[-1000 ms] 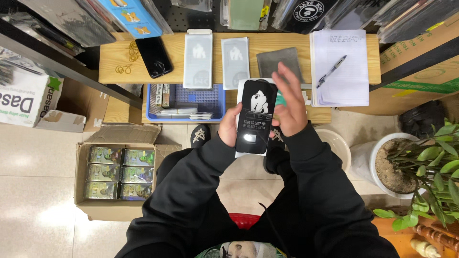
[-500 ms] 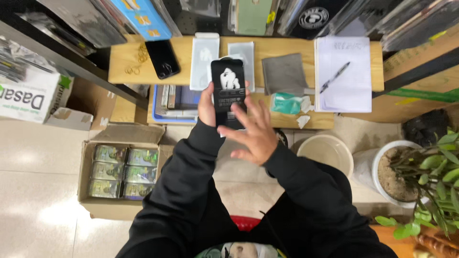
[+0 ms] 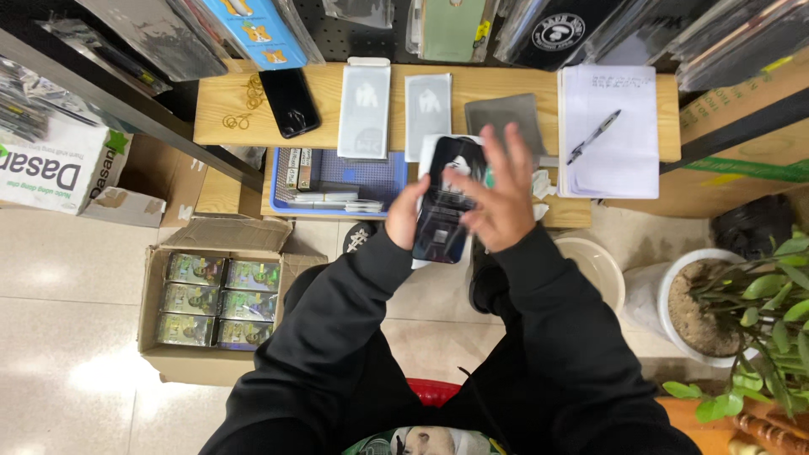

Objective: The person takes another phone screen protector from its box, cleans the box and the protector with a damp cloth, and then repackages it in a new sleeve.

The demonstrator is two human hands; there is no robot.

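Left hand (image 3: 407, 221) grips the dark phone (image 3: 445, 202) by its edge above the wooden desk (image 3: 221, 101), while the right hand (image 3: 497, 195) hovers over its screen, fingers spread, grasping nothing.

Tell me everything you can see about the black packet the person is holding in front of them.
The black packet is a flat, glossy, long rectangle with rounded corners and a white figure printed near its top end. It looks like card or plastic sleeve packaging. It is held tilted above the wooden table, top end leaning right. The left hand grips its left edge; the right hand lies over its right side with fingers spread, hiding that edge.
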